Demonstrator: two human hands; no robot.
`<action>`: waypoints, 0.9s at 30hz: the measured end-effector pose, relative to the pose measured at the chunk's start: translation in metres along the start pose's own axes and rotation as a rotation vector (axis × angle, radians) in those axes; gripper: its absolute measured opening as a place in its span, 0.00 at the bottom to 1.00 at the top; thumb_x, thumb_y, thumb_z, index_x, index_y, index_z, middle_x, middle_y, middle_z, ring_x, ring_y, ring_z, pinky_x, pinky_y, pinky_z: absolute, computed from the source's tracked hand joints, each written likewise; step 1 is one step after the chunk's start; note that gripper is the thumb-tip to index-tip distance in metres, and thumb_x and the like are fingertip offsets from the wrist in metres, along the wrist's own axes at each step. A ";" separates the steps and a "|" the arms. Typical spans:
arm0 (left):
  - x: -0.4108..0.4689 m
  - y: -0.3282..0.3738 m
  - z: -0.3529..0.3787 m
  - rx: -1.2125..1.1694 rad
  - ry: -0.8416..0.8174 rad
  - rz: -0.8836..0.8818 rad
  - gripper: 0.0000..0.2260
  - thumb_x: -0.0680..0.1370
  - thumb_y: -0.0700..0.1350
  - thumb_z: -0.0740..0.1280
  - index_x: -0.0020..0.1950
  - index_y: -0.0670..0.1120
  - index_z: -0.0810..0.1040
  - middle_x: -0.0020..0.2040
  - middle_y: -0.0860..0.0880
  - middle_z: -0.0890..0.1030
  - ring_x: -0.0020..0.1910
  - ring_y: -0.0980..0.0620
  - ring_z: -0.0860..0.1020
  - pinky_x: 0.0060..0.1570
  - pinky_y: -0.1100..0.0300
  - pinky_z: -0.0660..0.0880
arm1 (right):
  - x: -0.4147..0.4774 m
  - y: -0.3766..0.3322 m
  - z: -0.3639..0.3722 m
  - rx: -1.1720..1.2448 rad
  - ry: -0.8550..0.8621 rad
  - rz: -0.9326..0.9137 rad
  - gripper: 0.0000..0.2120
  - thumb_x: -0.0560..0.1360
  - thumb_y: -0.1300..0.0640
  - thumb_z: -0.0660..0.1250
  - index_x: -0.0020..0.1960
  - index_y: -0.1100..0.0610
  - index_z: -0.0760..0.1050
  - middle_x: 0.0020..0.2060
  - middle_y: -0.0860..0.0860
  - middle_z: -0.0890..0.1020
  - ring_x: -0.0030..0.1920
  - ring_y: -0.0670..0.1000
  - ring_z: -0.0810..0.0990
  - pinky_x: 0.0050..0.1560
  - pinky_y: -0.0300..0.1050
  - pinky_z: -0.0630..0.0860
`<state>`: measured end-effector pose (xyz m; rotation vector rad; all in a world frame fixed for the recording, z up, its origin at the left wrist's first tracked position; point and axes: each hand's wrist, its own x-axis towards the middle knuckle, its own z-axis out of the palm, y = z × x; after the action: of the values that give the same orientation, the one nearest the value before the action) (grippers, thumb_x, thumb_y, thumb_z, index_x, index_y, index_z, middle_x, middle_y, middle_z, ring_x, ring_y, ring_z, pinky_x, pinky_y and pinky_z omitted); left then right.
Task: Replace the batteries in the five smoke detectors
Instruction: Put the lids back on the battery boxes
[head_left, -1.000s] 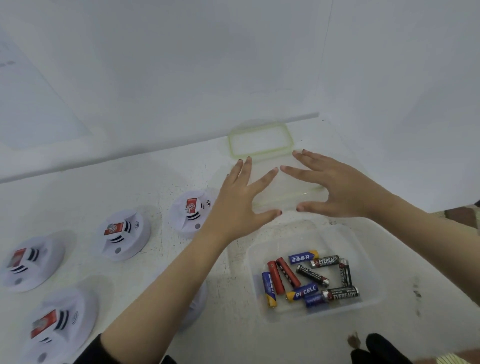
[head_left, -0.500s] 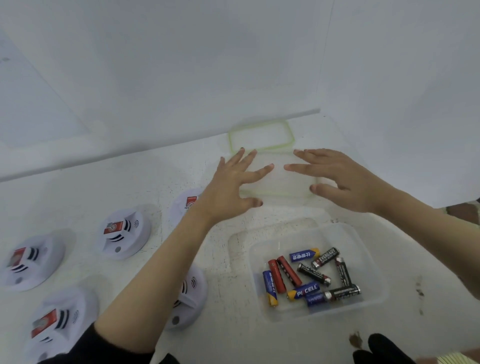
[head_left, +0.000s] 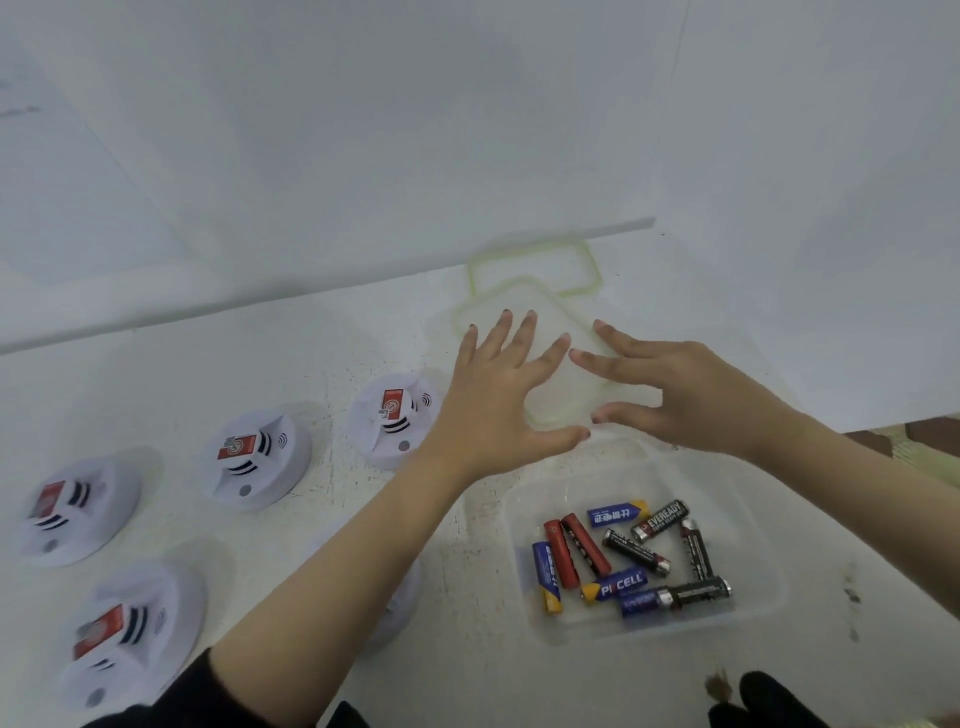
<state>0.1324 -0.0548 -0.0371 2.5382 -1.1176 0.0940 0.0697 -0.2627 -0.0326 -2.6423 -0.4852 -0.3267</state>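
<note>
White round smoke detectors with red labels lie on the white table: one (head_left: 393, 419) beside my left wrist, one (head_left: 253, 453) left of it, one (head_left: 78, 506) at the far left, one (head_left: 132, 629) at the front left. A fifth (head_left: 400, 597) is mostly hidden under my left forearm. A clear plastic box (head_left: 769, 587) at the front right holds several AA batteries (head_left: 615, 584). My left hand (head_left: 498, 400) and right hand (head_left: 675, 395) hover with spread fingers over a clear green-rimmed lid (head_left: 519, 291). Neither hand holds anything.
A second green-rimmed lid (head_left: 587, 260) lies behind the first, near the white wall. The wall runs along the table's back and right side. A dark object (head_left: 769, 701) sits at the bottom right edge.
Both hands have stayed spread over the lid, shifting slightly. The lid under them now lies turned at an angle and overlaps the rear lid. My forearm now covers the fifth detector again.
</note>
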 end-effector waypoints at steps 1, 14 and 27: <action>0.000 0.000 0.003 -0.001 0.043 0.010 0.39 0.67 0.69 0.59 0.75 0.52 0.66 0.78 0.42 0.60 0.78 0.41 0.53 0.74 0.42 0.43 | -0.001 0.001 0.000 0.031 -0.017 0.000 0.28 0.72 0.46 0.68 0.70 0.47 0.64 0.71 0.55 0.66 0.64 0.53 0.75 0.61 0.38 0.67; 0.008 -0.008 -0.018 -0.166 0.082 -0.134 0.36 0.70 0.73 0.56 0.72 0.53 0.71 0.76 0.45 0.64 0.76 0.46 0.59 0.73 0.52 0.48 | 0.003 0.006 -0.011 0.202 -0.060 0.162 0.28 0.73 0.62 0.70 0.66 0.40 0.66 0.72 0.48 0.63 0.69 0.45 0.67 0.69 0.37 0.61; 0.016 -0.023 -0.049 -0.560 -0.003 -0.549 0.09 0.78 0.44 0.65 0.56 0.55 0.75 0.55 0.45 0.77 0.49 0.50 0.75 0.42 0.61 0.70 | 0.024 0.012 -0.031 0.681 -0.008 0.543 0.13 0.75 0.60 0.68 0.55 0.44 0.79 0.44 0.53 0.85 0.43 0.53 0.82 0.43 0.39 0.80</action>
<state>0.1640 -0.0342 0.0046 2.2217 -0.3379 -0.3189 0.0917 -0.2802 -0.0027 -1.9953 0.1246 0.0269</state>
